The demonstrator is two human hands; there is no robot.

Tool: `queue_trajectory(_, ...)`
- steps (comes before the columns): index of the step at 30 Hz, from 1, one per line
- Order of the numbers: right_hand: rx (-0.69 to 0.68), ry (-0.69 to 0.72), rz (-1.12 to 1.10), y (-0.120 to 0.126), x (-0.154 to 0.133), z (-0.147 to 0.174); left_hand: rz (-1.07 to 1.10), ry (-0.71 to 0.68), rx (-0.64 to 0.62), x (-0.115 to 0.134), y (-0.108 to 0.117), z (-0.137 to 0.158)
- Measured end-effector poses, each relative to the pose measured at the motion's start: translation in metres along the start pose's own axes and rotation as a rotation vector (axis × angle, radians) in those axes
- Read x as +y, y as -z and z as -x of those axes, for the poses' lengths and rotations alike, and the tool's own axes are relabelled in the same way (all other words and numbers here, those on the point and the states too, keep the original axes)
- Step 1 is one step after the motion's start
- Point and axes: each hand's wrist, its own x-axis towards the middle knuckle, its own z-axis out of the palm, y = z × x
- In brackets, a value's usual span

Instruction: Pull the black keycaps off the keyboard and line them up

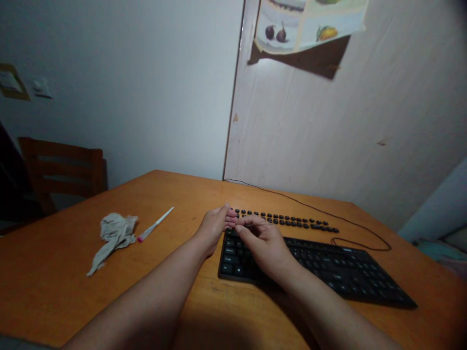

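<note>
My left hand (213,228) is at the upper left corner of the black keyboard (350,272), fingers stretched out and slightly apart. My right hand (266,243) is over the keyboard's left part, its thumb and forefinger pinched together near the left fingertips. Whatever the pinch holds is too small or hidden to make out. Just behind the keyboard, loose black keycaps (280,217) lie in two rows, partly covered by my fingers. Toward the top of the keyboard, a dark strip shows without keycaps.
A crumpled grey cloth (115,238) and a white brush-like stick (156,224) with a pink end lie on the left of the wooden table (58,272). A black cable (306,201) runs behind the keycaps. A wooden chair (65,167) stands at the far left.
</note>
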Motion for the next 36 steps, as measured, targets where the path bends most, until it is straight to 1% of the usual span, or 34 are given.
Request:
queue_trajectory(4, 0.028, -0.066, 0.069, 0.004, 0.003, 0.001, 0.015, 0.012, -0.012, 0.002, 0.000, 0.001)
queue_trajectory(7, 0.048, -0.073, 0.125, 0.005, 0.006, 0.002, 0.017, 0.018, -0.020, 0.002, 0.001, 0.001)
queue_trajectory(9, 0.075, -0.082, 0.134, 0.007, 0.008, 0.001, 0.020, 0.020, -0.035, 0.001, 0.001, 0.000)
queue_trajectory(13, 0.117, -0.149, 0.118, 0.016, 0.011, -0.001, 0.025, 0.019, -0.050, -0.001, 0.002, -0.001)
queue_trajectory(17, 0.062, -0.217, 0.047, 0.025, 0.012, -0.005, -0.015, 0.032, -0.045, 0.001, 0.001, 0.001)
queue_trajectory(20, 0.021, -0.230, 0.035, 0.027, 0.007, -0.007, -0.024, 0.042, -0.039, 0.003, 0.000, 0.002)
queue_trajectory(26, -0.061, -0.170, 0.118, 0.023, -0.002, -0.005, 0.015, 0.040, -0.058, 0.000, -0.001, 0.000)
queue_trajectory(32, -0.143, -0.151, 0.065, 0.022, 0.009, -0.004, 0.013, 0.032, -0.081, -0.003, 0.000, -0.001)
queue_trajectory(36, -0.156, -0.113, 0.109, 0.023, 0.016, -0.004, 0.020, 0.027, -0.090, -0.003, 0.000, -0.001)
